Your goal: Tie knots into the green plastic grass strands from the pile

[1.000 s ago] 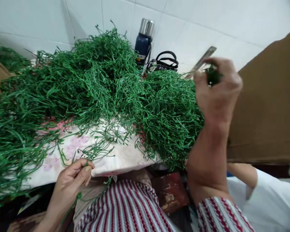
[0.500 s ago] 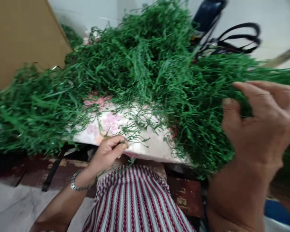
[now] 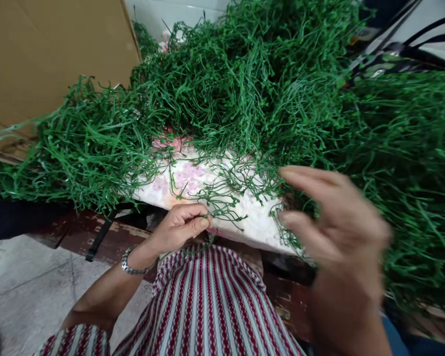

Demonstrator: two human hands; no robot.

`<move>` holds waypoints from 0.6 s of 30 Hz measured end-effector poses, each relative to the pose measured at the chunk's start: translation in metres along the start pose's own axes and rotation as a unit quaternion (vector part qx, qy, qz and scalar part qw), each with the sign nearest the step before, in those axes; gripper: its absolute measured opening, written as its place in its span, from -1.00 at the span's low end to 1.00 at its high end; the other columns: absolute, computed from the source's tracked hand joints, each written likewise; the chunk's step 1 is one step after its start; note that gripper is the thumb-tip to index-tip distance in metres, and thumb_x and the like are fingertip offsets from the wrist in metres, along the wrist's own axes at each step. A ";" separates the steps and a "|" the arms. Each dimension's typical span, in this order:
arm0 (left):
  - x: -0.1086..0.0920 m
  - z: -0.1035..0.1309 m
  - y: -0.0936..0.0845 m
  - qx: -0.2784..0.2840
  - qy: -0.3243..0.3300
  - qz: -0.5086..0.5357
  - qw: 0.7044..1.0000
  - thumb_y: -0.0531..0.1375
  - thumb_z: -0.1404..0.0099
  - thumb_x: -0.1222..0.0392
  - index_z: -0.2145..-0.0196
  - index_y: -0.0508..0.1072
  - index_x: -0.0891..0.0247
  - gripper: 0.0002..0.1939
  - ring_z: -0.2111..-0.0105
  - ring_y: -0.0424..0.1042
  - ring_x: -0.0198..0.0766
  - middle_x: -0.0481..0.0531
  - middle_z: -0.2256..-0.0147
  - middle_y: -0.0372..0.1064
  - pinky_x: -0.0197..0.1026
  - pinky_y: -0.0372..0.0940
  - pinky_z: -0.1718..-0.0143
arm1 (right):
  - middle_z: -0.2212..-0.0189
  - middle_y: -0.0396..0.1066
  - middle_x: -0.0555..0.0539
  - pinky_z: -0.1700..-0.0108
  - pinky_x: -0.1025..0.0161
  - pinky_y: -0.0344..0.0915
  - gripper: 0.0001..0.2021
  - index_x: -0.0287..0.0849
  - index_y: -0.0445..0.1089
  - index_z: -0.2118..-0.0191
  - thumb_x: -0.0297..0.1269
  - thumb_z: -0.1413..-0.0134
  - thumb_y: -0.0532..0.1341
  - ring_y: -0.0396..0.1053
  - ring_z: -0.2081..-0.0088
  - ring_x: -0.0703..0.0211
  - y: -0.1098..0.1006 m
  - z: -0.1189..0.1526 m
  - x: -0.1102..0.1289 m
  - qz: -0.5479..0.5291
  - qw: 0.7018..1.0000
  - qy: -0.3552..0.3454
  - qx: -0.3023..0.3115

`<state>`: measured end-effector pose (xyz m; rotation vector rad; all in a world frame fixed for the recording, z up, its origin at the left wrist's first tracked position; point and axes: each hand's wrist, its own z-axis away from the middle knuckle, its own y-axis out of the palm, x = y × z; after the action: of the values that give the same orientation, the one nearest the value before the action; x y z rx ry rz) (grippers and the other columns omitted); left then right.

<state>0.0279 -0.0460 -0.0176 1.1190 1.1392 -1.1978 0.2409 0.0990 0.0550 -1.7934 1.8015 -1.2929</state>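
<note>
My left hand (image 3: 183, 226), with a metal bracelet at the wrist, is closed at the front edge of a flowered white cloth surface (image 3: 259, 222). Thin green stems are pinched between its thumb and fingers. My right hand (image 3: 341, 222), blurred by motion, is raised to the right with thumb and fingers apart and nothing visible between them. Behind both hands lies a big heap of green plastic-looking stems (image 3: 244, 94). A few loose stems (image 3: 226, 198) are spread on the cloth just beyond my left hand.
A cardboard panel (image 3: 59, 59) stands at the back left. Black straps (image 3: 430, 34) and dark items are at the back right. A worn dark red wooden bench (image 3: 107, 237) runs under the cloth's front edge. Tiled floor (image 3: 29, 287) shows at the lower left.
My right hand has moved left, closer to my left hand, its thumb and fingers still apart. My left hand keeps its pinch. The view has shifted, so the heap appears further right.
</note>
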 end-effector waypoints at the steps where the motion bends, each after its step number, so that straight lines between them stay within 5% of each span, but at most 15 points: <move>1: -0.001 0.000 0.001 0.017 0.004 0.001 1.000 0.07 -0.26 0.06 0.45 0.39 0.35 -0.71 0.58 0.12 -0.43 -0.07 0.57 0.17 -0.34 0.00 0.56 | -0.09 0.17 -0.18 -0.10 -0.03 0.23 -0.47 -0.10 0.14 -0.15 -0.26 -0.03 0.22 0.17 -0.10 -0.02 0.015 -0.006 0.008 -0.042 0.998 -0.023 0.046; 4: -0.005 0.002 0.003 0.056 0.032 -0.017 0.998 0.09 -0.25 0.07 0.51 0.37 0.35 -0.69 0.55 0.12 -0.42 -0.07 0.58 0.16 -0.34 0.03 0.52 | -0.19 0.04 -0.14 -0.21 -0.07 0.07 -0.56 -0.10 0.23 -0.08 -0.19 -0.06 0.19 -0.02 -0.23 -0.04 0.046 -0.017 0.017 -0.112 0.981 -0.099 0.126; 8: -0.009 0.007 0.000 0.071 0.055 -0.080 0.993 0.07 -0.27 0.11 0.48 0.40 0.35 -0.71 0.55 0.14 -0.42 -0.07 0.58 0.20 -0.34 0.04 0.52 | -0.14 0.14 -0.16 -0.23 -0.09 -0.02 -0.66 -0.20 0.34 0.08 -0.14 -0.06 0.19 -0.10 -0.26 -0.05 0.062 -0.012 0.010 -0.154 0.968 -0.123 0.156; 13: -0.010 0.011 -0.006 0.034 0.119 -0.149 0.981 0.05 -0.28 0.15 0.42 0.44 0.34 -0.75 0.44 0.30 -0.34 0.02 0.48 0.35 -0.29 0.19 0.39 | 0.13 0.39 -0.17 -0.13 0.01 0.16 -0.79 -0.25 0.37 0.25 -0.20 -0.05 0.21 0.19 -0.10 0.03 0.070 0.000 0.005 -0.205 0.964 -0.080 0.149; 15: -0.014 0.013 -0.008 0.013 0.139 -0.231 0.963 0.03 -0.29 0.20 0.38 0.44 0.32 -0.77 0.41 0.31 -0.32 0.03 0.45 0.34 -0.26 0.21 0.37 | 0.31 0.42 -0.12 0.05 0.14 0.30 -0.81 -0.26 0.35 0.26 -0.22 -0.08 0.18 0.35 0.13 0.15 0.073 0.002 0.007 -0.214 0.964 -0.061 0.145; 18: -0.027 0.017 -0.005 -0.030 0.154 -0.427 0.891 0.04 -0.27 0.28 0.20 0.41 0.31 -0.80 0.21 0.31 -0.21 0.10 0.26 0.36 -0.11 0.21 0.14 | 0.41 0.39 -0.08 0.28 0.29 0.32 -0.80 -0.28 0.33 0.24 -0.23 -0.12 0.15 0.34 0.35 0.26 0.076 0.003 0.010 -0.190 0.969 -0.055 0.149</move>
<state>0.0228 -0.0609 0.0108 0.7703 2.0236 -1.6528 0.1923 0.0752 0.0004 -2.0459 1.1643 -1.4717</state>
